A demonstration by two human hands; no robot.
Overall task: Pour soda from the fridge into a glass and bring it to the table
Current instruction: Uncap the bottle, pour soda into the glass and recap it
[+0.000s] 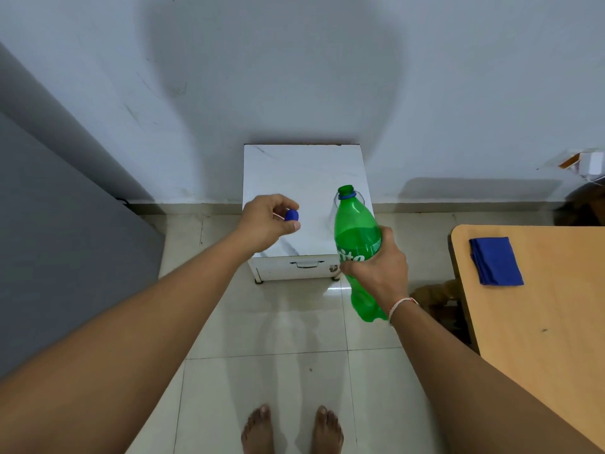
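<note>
1. The right hand is wrapped around the middle of a green soda bottle, held in the air in front of a small white cabinet.
2. The bottle is uncapped. Its long axis runs nearly upright, mouth leaning slightly up and away from the person.
3. The left hand pinches the blue cap between thumb and fingertips, above the cabinet's left front part.
4. A clear glass stands near the cabinet's right edge, mostly hidden just behind the bottle's neck.
5. The bottle's mouth looks close to the glass rim, so pouring likely needs only a forward tilt by the right hand.
6. A wooden table lies to the right, carrying a blue cloth.
</note>
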